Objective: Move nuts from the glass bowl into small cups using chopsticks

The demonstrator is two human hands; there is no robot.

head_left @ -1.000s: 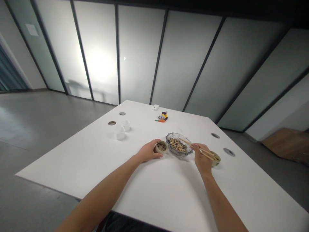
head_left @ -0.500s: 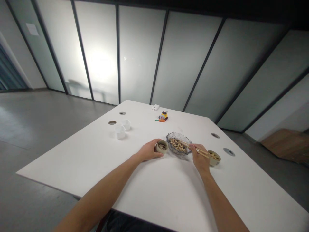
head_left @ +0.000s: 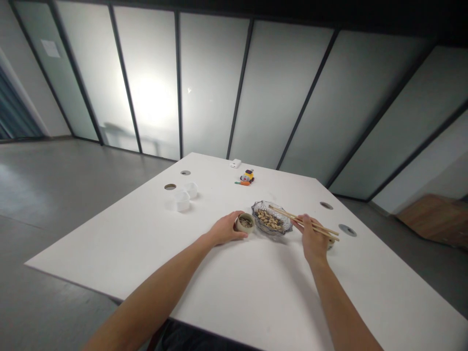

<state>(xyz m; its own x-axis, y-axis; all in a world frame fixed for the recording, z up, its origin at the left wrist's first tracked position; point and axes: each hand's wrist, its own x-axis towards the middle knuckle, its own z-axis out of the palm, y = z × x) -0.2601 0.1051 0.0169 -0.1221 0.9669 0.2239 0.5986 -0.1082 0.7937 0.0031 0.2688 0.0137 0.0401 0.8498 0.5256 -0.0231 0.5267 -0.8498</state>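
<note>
My left hand [head_left: 227,228] is wrapped round a small pale cup [head_left: 244,223] standing on the table; dark, seed-like pieces lie inside it. Touching or nearly touching that cup is a clear glass bowl [head_left: 260,229] with a wavy rim, which holds peanuts [head_left: 269,219] and some darker bits. A pair of wooden chopsticks [head_left: 288,214] is held in my right hand [head_left: 310,236], closed round them. Their tips are over the glass bowl; whether they pinch anything I cannot tell. Behind my right hand, a second small cup [head_left: 331,243] is mostly hidden.
Clear plastic containers [head_left: 183,201] stand to the left. Farther back are a yellow toy vehicle [head_left: 249,175], an orange toy carrot [head_left: 244,184] and a white box [head_left: 236,164]. Round holes [head_left: 347,230] are set in the white table [head_left: 234,287]. Frosted glass panels rise behind.
My right hand has moved right and slightly up from the peanuts with the chopsticks, now covering most of the right cup. My left hand stays on its cup.
</note>
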